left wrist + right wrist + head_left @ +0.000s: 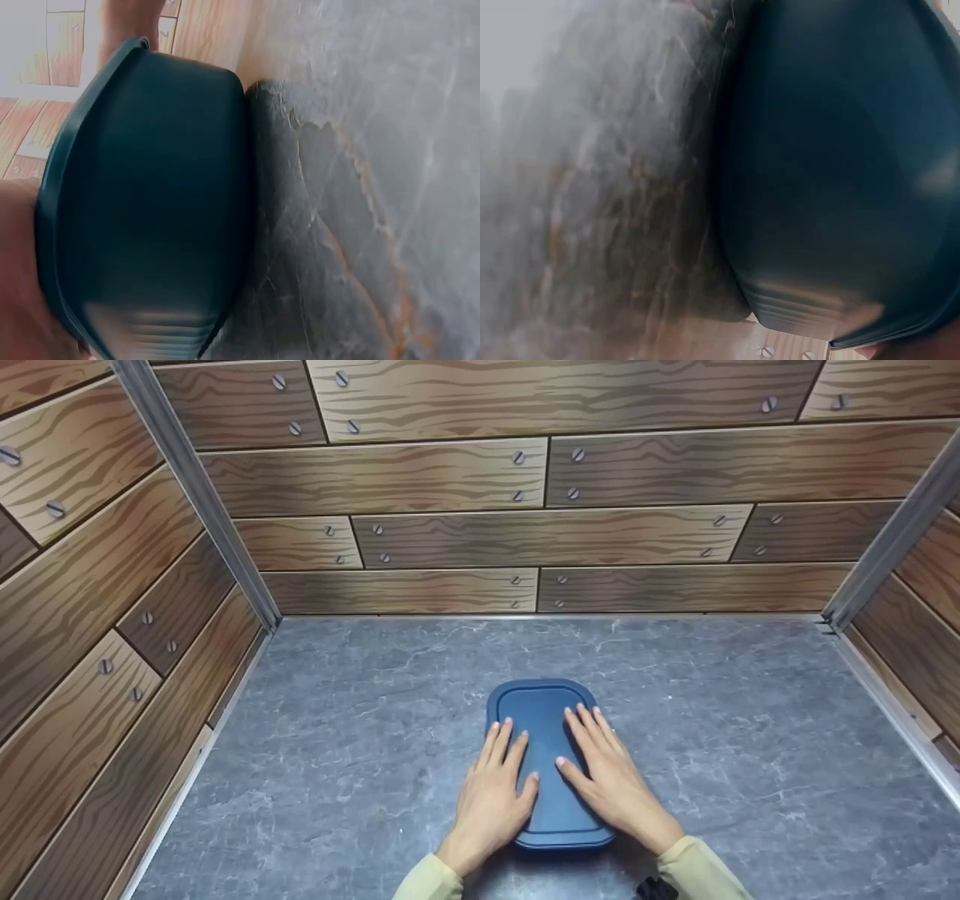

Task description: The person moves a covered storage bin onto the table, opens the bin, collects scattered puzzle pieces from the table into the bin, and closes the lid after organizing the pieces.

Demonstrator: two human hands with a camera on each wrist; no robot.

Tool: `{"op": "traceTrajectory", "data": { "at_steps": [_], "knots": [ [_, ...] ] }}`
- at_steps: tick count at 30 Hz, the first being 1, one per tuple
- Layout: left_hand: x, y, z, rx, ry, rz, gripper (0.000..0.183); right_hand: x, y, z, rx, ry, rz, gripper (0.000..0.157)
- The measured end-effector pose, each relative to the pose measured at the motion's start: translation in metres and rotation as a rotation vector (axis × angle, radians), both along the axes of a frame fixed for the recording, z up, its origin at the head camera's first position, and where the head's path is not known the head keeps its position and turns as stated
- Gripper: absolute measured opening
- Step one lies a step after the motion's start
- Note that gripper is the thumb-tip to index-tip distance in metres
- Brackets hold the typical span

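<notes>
A long blue lidded container (551, 802) with rounded corners sits on the tabletop, its lid on top. Along the lid's left side rests my left hand (491, 799), fingers extended forward and thumb on the lid. My right hand (611, 780) lies over the right side of the lid, fingers straight and slightly spread. The left wrist view shows the deep dark side wall of the container (157, 180), with part of the left hand (15, 277) at the frame's edge. From the right wrist, the opposite wall (832, 165) fills much of the view, ridged near one end.
A grey marble-patterned tabletop (337, 750) spreads around the container. Wood-plank printed panels form the back wall (450, 480) and both side walls, joined by metal corner posts (210, 502). A small black object (656, 889) shows by the right sleeve.
</notes>
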State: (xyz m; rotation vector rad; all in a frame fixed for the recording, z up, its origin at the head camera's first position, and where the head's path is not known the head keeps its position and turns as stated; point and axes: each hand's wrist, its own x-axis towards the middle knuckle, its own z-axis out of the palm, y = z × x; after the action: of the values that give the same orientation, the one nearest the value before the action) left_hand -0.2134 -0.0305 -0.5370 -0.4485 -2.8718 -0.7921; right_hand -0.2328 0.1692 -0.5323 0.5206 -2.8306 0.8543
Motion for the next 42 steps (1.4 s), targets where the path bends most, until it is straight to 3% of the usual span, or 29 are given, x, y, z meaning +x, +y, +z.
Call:
{"op": "traceTrajectory", "data": {
  "at_steps": [5,17,31,42],
  "knots": [
    [-0.007,0.001,0.001,0.014,0.013,0.009,0.058,-0.007,0.001,0.001,-0.018,0.026,0.0,0.069],
    [-0.017,0.01,0.01,-0.056,0.136,0.043,0.057,-0.017,-0.004,0.004,0.023,-0.009,-0.005,0.069],
    [-0.036,0.009,0.004,-0.039,0.075,0.025,0.059,-0.036,-0.007,0.004,0.092,0.02,-0.009,0.069],
    [-0.042,0.007,0.004,-0.057,0.102,0.004,0.051,-0.04,-0.007,0.001,0.129,0.053,-0.011,0.061]
  ]
}}
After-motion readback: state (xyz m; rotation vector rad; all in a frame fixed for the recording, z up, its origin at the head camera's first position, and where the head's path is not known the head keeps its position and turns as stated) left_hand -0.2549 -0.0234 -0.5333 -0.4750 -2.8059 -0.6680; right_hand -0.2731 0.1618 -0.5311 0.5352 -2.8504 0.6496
